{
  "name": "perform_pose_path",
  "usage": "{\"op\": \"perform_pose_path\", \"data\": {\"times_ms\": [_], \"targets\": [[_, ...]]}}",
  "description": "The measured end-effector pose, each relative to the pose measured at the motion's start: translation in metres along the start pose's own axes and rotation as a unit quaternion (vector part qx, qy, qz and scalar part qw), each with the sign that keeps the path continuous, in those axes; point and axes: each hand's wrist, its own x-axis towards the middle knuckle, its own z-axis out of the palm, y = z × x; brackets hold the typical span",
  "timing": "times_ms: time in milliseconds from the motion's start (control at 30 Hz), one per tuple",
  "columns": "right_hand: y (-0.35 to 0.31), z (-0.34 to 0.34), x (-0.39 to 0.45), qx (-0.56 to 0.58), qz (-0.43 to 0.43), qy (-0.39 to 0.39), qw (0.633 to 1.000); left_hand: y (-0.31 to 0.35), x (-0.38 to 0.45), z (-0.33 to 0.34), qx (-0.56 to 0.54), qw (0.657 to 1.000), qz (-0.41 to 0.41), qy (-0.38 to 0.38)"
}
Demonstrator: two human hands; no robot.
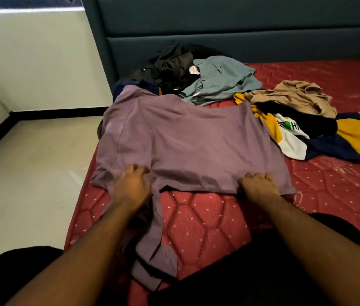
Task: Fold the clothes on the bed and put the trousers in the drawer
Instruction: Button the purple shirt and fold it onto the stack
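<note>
The left hand (131,183) and right hand (258,184) each grip the near edge of the purple cotton T-shirt (185,142), fingers curled into the fabric. The shirt lies spread on the red quilted mattress (207,219), extending away from the fingertips. Beyond it lies a pile of unfolded clothes (216,85).

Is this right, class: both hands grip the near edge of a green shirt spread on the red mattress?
Not quite. The head view shows the shirt is purple, not green. The left hand and right hand do grip its near edge on the red mattress.
</note>
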Motion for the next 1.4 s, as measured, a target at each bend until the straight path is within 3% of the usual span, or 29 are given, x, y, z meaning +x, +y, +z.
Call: {"op": "perform_pose_path", "data": {"times_ms": [67,133,300,700,900,967,1067,1100,1133,1200,1267,1400], "targets": [[-0.006,0.004,0.001,0.011,-0.037,-0.007,0.999,0.001,0.016,0.013,0.075,0.984,0.014,-0.158],[-0.006,0.009,0.002,0.018,-0.05,-0.008,0.999,-0.001,0.021,0.025,0.15,0.954,0.03,-0.257],[-0.005,0.009,0.005,0.029,-0.04,-0.023,0.999,-0.021,0.016,0.02,0.191,0.958,0.028,-0.211],[-0.016,0.001,-0.003,-0.02,-0.053,-0.039,0.998,-0.055,-0.041,0.002,0.246,0.933,-0.042,-0.259],[-0.022,-0.01,-0.023,0.016,-0.068,-0.15,0.986,-0.045,-0.102,-0.012,0.233,0.913,-0.08,-0.327],[-0.018,-0.011,-0.031,0.028,-0.078,-0.193,0.978,-0.04,-0.114,-0.018,0.256,0.886,-0.085,-0.377],[-0.004,-0.021,-0.033,0.091,-0.075,-0.27,0.956,-0.022,-0.088,-0.039,0.37,0.795,-0.077,-0.474],[0.002,-0.024,-0.029,0.133,-0.064,-0.274,0.95,-0.009,-0.073,-0.046,0.4,0.782,-0.071,-0.473],[0.013,-0.027,-0.023,0.179,-0.047,-0.257,0.949,0.009,-0.054,-0.046,0.414,0.796,-0.058,-0.439],[0.031,-0.026,-0.005,0.277,-0.009,-0.183,0.943,0.041,-0.022,-0.044,0.39,0.862,0.007,-0.323],[0.048,-0.02,0.015,0.351,0.036,-0.085,0.932,0.073,0.005,-0.028,0.247,0.924,0.086,-0.28],[0.084,-0.001,0.064,0.399,0.144,0.062,0.903,0.124,0.056,0.032,0.032,0.939,0.123,-0.32]]}}
